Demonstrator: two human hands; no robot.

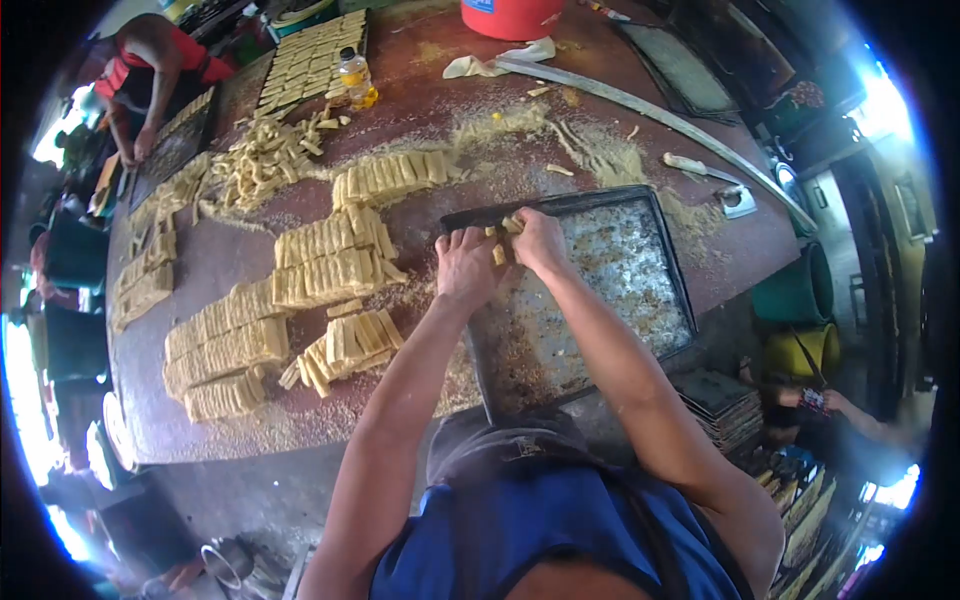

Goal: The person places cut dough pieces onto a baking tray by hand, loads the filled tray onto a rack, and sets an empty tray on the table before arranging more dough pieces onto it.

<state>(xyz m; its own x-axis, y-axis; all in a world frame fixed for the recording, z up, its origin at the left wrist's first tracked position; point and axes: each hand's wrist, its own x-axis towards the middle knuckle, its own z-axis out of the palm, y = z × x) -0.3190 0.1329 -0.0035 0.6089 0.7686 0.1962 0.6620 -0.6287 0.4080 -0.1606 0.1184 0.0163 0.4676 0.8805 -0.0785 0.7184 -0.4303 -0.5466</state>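
Over the far left corner of a dark metal baking tray (pixel 610 250), my two hands are close together. My right hand (pixel 540 243) is closed on short, pale dough sticks (pixel 513 222), whose ends poke out past the fingers. My left hand (pixel 466 268) is curled beside it, with a dough piece (pixel 499 255) at its thumb side; its palm is hidden. The tray's surface is worn and speckled with crumbs. Left of the tray, cut dough sticks stand in tight rows (pixel 325 265), and a looser pile of sticks (pixel 352 342) lies nearer me.
A heap of loose sticks (pixel 262 165), a filled tray (pixel 312 60) and an oil bottle (pixel 357 78) are farther back. A long metal bar (pixel 640 103), a knife (pixel 703 168) and a red bucket (pixel 512 15) are on the table. Another person (pixel 150 65) works at far left.
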